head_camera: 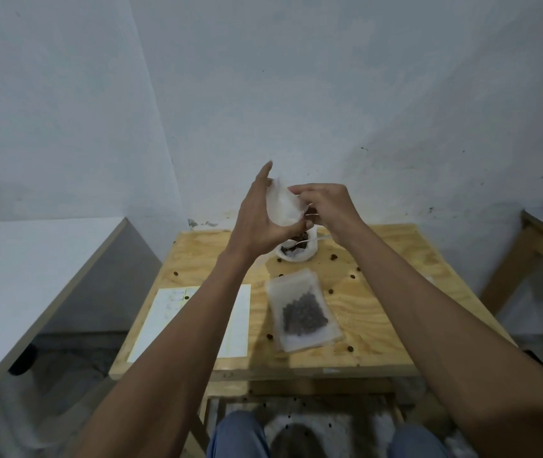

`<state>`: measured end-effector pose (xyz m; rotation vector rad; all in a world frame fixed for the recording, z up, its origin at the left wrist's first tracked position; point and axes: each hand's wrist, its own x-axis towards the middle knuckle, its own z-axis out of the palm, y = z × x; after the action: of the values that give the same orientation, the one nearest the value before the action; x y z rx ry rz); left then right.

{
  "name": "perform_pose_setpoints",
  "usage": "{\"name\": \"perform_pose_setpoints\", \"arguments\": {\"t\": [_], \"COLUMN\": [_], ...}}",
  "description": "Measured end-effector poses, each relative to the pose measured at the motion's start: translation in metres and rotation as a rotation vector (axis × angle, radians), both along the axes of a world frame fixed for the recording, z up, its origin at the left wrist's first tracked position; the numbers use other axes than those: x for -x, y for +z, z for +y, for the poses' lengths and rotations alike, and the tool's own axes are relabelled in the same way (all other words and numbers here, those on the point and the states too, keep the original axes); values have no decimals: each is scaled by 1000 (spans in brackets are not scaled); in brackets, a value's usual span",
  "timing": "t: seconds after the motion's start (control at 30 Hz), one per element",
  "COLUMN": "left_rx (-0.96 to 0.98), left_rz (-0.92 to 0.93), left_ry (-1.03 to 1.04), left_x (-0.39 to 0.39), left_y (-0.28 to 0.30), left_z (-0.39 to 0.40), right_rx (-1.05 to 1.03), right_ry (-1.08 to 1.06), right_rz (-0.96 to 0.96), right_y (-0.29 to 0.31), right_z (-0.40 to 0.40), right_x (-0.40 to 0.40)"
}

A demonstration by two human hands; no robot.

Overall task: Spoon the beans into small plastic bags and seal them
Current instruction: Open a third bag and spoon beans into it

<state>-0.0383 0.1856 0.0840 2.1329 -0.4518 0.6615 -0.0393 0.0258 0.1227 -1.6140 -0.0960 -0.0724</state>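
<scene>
A person seated at a plywood table [379,302] is holding a small clear plastic bag [283,204] up in front of the wall, the left hand [258,219] cupping it with thumb curled beneath, the right hand [326,208] pinching its top edge. Below, a spoon [309,241] is resting in an open white sack of beans [296,251]. A filled bag [303,314] is lying flat mid-table, loose beans [333,257] scattered about. Writing on the white sheet [194,322] is too blurred to read.

Bare wood is left at the table's [379,312] lower right; the centre is blocked by the filled bag [303,315], the left by paper [154,328].
</scene>
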Motion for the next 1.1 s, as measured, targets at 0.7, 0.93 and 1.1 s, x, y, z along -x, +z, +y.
{"name": "perform_pose_setpoints", "arguments": {"t": [0.7, 0.93, 1.1], "left_rx": [-30, -53, -31], "left_rz": [638, 727, 701], "left_ry": [57, 89, 46], "left_x": [-65, -80, -79], "left_y": [-74, -85, -81], "left_z": [8, 2, -4], "right_rx": [-219, 222, 180], "right_ry": [-441, -400, -363], "right_rz": [473, 98, 80], "right_y": [-130, -130, -130], "right_z": [-5, -5, -4], "right_x": [-91, -90, -93]}}
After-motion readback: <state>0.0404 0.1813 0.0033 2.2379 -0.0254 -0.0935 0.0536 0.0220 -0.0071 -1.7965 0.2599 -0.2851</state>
